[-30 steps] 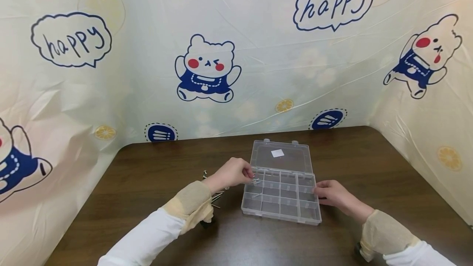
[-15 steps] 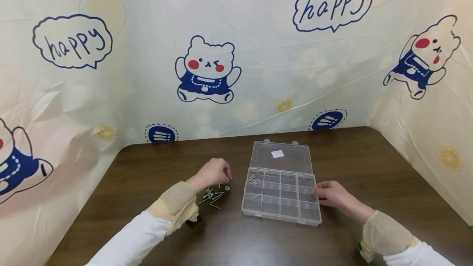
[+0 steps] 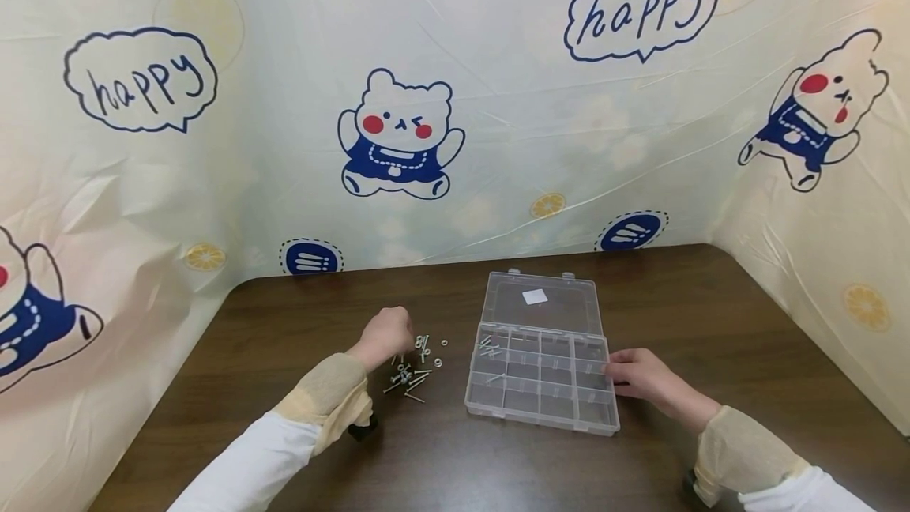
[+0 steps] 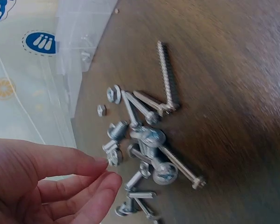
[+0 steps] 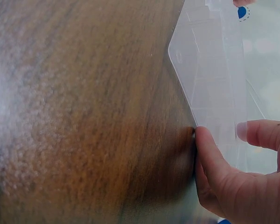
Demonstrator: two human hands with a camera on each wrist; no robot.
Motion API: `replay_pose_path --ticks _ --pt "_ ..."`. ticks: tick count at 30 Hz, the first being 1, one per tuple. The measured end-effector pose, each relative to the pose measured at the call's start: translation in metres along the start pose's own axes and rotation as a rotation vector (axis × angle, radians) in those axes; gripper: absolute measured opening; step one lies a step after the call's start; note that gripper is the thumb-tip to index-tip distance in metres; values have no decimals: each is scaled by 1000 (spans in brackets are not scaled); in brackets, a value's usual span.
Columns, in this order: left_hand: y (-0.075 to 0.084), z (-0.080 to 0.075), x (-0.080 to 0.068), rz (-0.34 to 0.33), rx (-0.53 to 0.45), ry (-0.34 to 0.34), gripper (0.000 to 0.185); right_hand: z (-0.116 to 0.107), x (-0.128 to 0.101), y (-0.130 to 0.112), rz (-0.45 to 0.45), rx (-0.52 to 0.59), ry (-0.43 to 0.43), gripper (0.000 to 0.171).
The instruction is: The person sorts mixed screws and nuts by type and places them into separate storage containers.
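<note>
Our left hand (image 3: 384, 334) had shifted leftward beside the loose screws (image 4: 152, 137), its grip narrow; our right hand (image 3: 642, 371) pinched the clear box (image 3: 540, 419).

Soft light, glare on the table (image 5: 93, 112), wrist views slightly blurred

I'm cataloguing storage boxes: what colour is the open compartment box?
Clear and colourless; the box shows best in the head view.
</note>
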State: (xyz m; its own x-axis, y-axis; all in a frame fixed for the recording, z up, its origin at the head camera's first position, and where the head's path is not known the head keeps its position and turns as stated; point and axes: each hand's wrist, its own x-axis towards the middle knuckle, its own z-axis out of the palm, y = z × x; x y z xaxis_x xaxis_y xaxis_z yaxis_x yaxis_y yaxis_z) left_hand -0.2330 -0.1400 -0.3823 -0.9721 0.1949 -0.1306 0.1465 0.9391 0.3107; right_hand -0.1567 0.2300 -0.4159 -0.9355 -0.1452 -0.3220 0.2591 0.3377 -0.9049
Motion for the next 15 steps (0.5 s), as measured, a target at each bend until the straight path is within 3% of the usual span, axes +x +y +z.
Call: replay_pose_path --ticks 8,15 --pt "-6 3 0 -17 -6 37 20 -1 1 -2 7 -15 1 41" --pt "-8 9 1 -78 15 36 16 0 -1 -3 9 -5 -1 42"
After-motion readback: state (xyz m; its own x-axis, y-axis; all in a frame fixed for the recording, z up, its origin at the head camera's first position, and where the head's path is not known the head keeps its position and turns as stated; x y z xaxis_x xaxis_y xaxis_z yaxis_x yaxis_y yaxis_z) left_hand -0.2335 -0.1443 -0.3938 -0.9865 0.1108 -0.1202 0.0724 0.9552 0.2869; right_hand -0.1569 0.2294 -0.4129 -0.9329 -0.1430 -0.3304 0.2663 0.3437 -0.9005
